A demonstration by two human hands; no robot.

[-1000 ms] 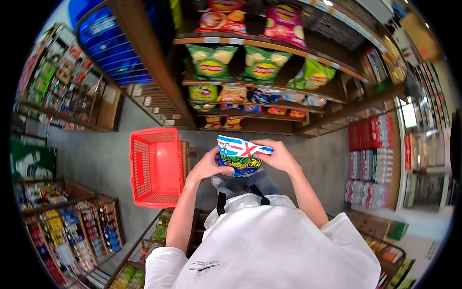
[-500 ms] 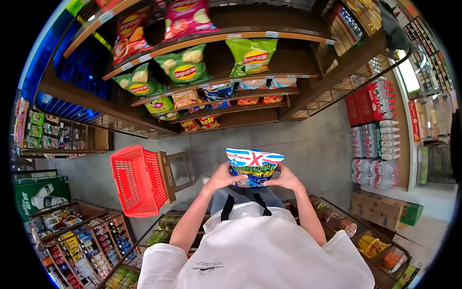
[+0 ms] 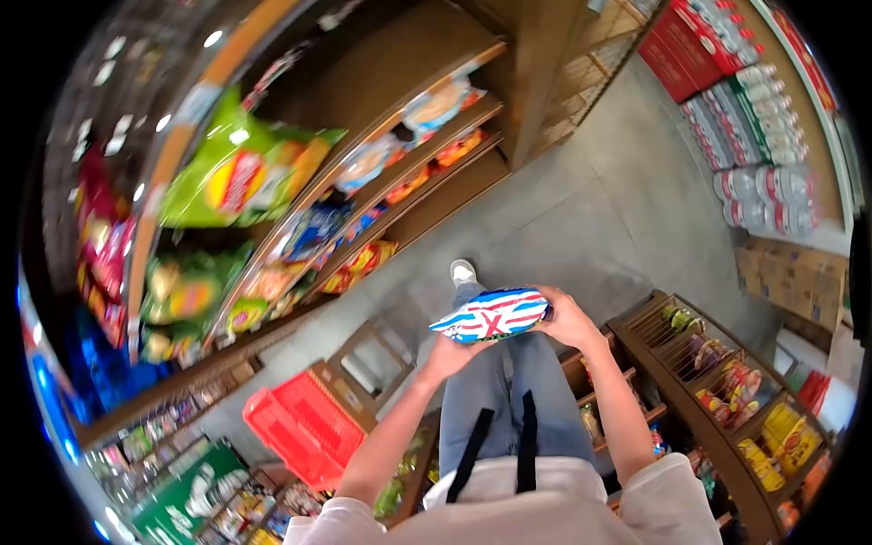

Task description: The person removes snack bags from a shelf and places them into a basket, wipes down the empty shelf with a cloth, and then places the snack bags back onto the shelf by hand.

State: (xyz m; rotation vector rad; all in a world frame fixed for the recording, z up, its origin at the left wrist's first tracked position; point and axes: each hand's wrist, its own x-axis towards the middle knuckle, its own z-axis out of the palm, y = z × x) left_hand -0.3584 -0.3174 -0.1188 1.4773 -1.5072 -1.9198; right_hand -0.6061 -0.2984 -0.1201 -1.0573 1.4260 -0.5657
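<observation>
A snack bag (image 3: 490, 315) with blue, white and red stripes and a red X is held in front of my legs. My left hand (image 3: 447, 352) grips its left end from below, its fingers partly hidden by the bag. Around the right end closes my right hand (image 3: 565, 318). The bag is tilted so that mostly its striped top shows; the printed front is largely out of sight.
Shelves with a green chip bag (image 3: 241, 177) and other snacks rise on the left. A red shopping basket (image 3: 304, 427) stands on the floor beside a brown frame (image 3: 371, 363). Bottled water packs (image 3: 767, 186) line the right wall; a snack rack (image 3: 718, 391) is at lower right.
My view has turned to the right, and the shelves now slant on the left. The bag has tipped from showing its front to showing its striped top. One shoe is forward.
</observation>
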